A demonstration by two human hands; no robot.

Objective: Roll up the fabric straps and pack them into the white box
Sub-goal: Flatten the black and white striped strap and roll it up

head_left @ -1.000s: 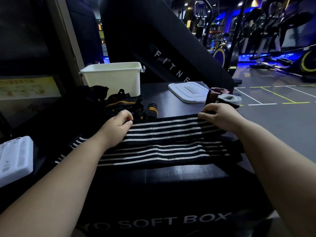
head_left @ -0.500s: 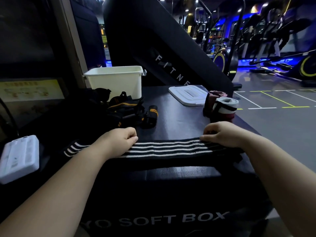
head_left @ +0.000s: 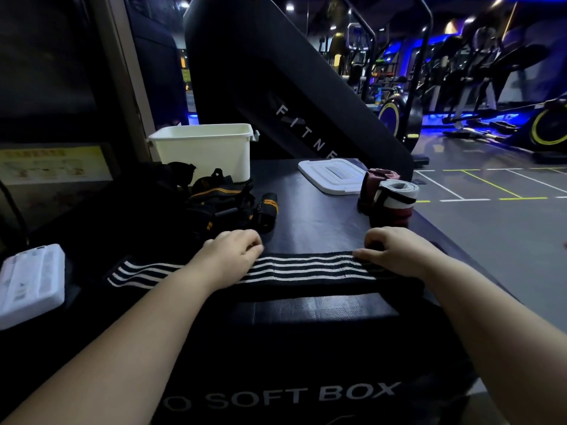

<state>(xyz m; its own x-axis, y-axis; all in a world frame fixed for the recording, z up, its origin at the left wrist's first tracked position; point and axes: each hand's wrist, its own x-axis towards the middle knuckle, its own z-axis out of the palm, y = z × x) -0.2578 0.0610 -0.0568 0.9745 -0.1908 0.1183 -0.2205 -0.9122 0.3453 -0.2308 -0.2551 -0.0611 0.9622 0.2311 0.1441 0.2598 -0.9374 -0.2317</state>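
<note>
- Curling its fingers down over the far edge of the striped strap (head_left: 306, 271), the left grip (head_left: 233, 253) was nearly closed, its fingertips pinching that edge against the bench (head_left: 322, 216).
- The right grip (head_left: 395, 253) was nearly closed as well. Its thumb lay flat along the stripes, and its bent fingers were tucked over the same far edge, further right.
- The striped strap lay flat across the near part of the bench, stretched between the two grips. Its left end ran out past the left wrist, and its right end was hidden under the right forearm.
- The white box (head_left: 202, 151) stood open at the back left of the bench, well apart from the strap. Its lid (head_left: 334, 176) lay flat at the back right.
- A grey roll (head_left: 397, 194) and a maroon roll (head_left: 372, 185) stood touching each other just beyond the right grip.
- Loose black-and-orange straps (head_left: 221, 204) were heaped in front of the white box, just beyond the left grip.
- A second before, the strap had been spread much wider, showing about twice as many white stripes. It had since been doubled over lengthwise into one narrow band.
- Half a second before, it was already that narrow. Both grips had kept their places on its far edge, and the rolls, lid and box had not moved.
</note>
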